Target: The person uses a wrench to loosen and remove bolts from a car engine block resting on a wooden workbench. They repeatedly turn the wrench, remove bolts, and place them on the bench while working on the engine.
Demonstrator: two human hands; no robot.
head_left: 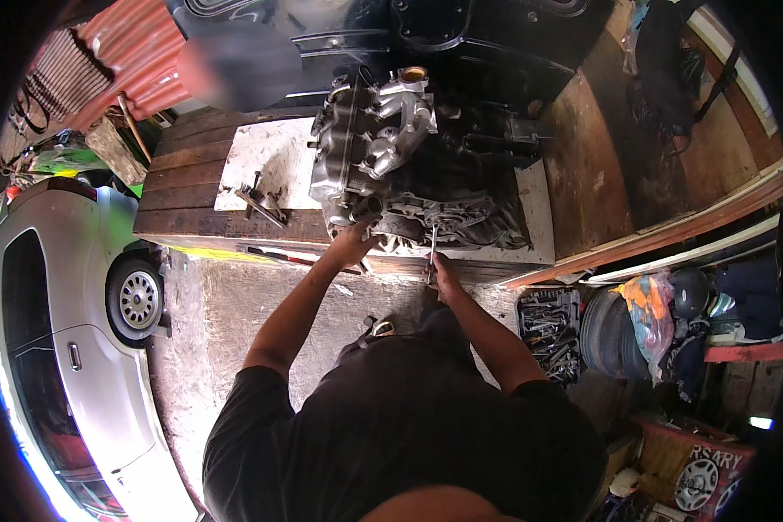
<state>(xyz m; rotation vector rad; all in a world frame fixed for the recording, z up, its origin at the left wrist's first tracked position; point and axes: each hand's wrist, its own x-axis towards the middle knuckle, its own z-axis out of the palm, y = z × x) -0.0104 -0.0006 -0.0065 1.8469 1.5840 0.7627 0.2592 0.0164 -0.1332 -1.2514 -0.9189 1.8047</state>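
Note:
A grimy metal engine (391,165) lies on the workbench before me, its bare metal intake manifold (398,130) on the upper side. My left hand (354,244) grips the engine's near left corner, right by a dark round pipe end (368,208). In my right hand (445,277) is a slim, shiny metal tool (433,242), held with closed fingers. Its far end reaches the engine's near face; whether it is a wrench or a screwdriver I cannot make out. To the left, several dark metal parts (262,200) rest on a white board (274,157).
The wooden bench (178,187) meets a plywood wall (618,148) on the right. A tool case (548,335) full of sockets and wrenches sits on the floor, beside tires (613,335). A silver car (87,348) stands at left. Behind the engine is a black panel (487,52).

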